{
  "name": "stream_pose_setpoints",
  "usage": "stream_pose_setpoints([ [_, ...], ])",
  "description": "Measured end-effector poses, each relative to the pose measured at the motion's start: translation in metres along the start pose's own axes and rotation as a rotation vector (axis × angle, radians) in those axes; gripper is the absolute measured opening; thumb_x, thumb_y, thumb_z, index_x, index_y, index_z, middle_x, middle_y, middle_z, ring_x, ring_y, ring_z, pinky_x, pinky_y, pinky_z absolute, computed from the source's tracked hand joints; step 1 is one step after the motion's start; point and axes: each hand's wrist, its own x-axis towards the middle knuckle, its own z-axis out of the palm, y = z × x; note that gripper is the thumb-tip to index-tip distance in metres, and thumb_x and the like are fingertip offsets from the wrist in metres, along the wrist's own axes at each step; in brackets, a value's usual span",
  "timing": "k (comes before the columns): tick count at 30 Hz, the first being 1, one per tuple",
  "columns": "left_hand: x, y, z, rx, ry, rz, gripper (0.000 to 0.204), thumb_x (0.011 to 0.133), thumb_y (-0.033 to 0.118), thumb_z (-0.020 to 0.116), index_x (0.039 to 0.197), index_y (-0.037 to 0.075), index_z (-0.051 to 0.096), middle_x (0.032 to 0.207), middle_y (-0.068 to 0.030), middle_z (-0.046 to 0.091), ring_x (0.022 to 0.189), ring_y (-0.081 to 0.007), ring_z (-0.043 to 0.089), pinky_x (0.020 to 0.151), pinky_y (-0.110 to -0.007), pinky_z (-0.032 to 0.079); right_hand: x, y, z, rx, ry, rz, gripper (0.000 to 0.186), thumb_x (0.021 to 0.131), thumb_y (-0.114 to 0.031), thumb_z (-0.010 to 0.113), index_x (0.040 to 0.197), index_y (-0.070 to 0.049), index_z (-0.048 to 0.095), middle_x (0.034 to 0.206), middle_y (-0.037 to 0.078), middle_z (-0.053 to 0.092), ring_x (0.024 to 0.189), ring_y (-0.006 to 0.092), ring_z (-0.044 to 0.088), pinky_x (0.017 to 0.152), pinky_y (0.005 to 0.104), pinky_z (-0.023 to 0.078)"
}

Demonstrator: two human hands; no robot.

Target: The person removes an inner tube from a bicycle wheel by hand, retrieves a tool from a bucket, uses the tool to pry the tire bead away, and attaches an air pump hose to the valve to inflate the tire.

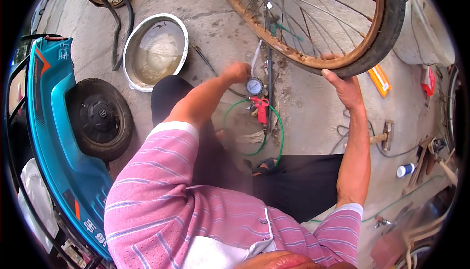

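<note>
A spoked bicycle wheel (327,63) with a rusty rim and a dark tyre is tilted up at the top right. My right hand (348,91) grips its lower edge, thumb on the rim and palm against the tyre. My left hand (238,72) is closed left of the wheel, at the lower end of a pale, narrow flat strip (256,53) whose upper end meets the rim. Its fingertips are partly hidden. Just below that hand, a red air inflator gun (261,110) with a round pressure gauge (254,86) and a green hose (281,131) lies on the concrete.
A metal basin (127,68) of water stands at left, near an inner tube (117,29) and a teal vehicle (63,132) with a wheel (100,117). At right are a hammer (388,134), an orange packet (379,80), a white bucket (423,29) and a small bottle (405,170).
</note>
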Motion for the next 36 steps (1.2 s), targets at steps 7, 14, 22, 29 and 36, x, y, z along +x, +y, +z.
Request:
stream_pose_setpoints([
  [7, 0.023, -0.004, 0.016, 0.162, -0.002, 0.171, 0.022, 0.083, 0.019, 0.065, 0.098, 0.008, 0.076, 0.103, -0.0187, 0.075, 0.099, -0.0389, 0.071, 0.086, -0.047, 0.057, -0.002, -0.008, 0.005, -0.034, -0.006, 0.005, 0.05, 0.089, -0.019, 0.079, 0.133, -0.002, 0.06, 0.131, 0.005, 0.062, 0.119, 0.0152, 0.056, 0.104, 0.0337, 0.045],
  [14, 0.014, 0.005, -0.005, 0.249, -0.031, 0.092, 0.025, 0.081, 0.018, 0.062, 0.098, 0.005, 0.076, 0.103, -0.0227, 0.074, 0.098, -0.0406, 0.072, 0.086, -0.048, 0.058, 0.005, -0.012, 0.009, -0.104, -0.005, -0.018, 0.05, 0.088, -0.024, 0.081, 0.129, -0.001, 0.064, 0.126, 0.007, 0.065, 0.12, 0.0172, 0.057, 0.105, 0.0358, 0.045],
  [22, 0.026, -0.024, -0.017, -0.059, 0.208, -0.071, 0.027, 0.08, 0.022, 0.06, 0.087, 0.001, 0.076, 0.09, -0.0259, 0.073, 0.085, -0.0394, 0.074, 0.079, -0.048, 0.058, 0.015, 0.003, 0.006, 0.07, -0.062, -0.129, 0.053, 0.088, -0.024, 0.083, 0.131, -0.002, 0.063, 0.116, 0.008, 0.071, 0.107, 0.0168, 0.062, 0.099, 0.0364, 0.052],
  [29, -0.015, 0.116, -0.089, -0.665, -0.016, 0.045, 0.022, 0.09, 0.012, 0.063, 0.104, -0.004, 0.072, 0.08, -0.0065, 0.067, 0.068, -0.0153, 0.065, 0.061, -0.029, 0.053, -0.015, -0.012, -0.012, -0.149, -0.043, -0.037, 0.058, 0.086, -0.027, 0.081, 0.134, -0.002, 0.06, 0.12, 0.011, 0.071, 0.112, 0.0195, 0.062, 0.102, 0.0375, 0.05],
  [36, -0.042, 0.192, -0.121, -0.691, 0.102, 0.281, 0.024, 0.098, 0.014, 0.064, 0.112, -0.003, 0.071, 0.083, -0.0045, 0.067, 0.072, -0.0117, 0.061, 0.068, -0.027, 0.05, -0.01, -0.008, -0.005, -0.051, -0.037, -0.092, 0.06, 0.086, -0.03, 0.081, 0.135, -0.003, 0.058, 0.12, 0.011, 0.071, 0.11, 0.0192, 0.063, 0.1, 0.0372, 0.051],
])
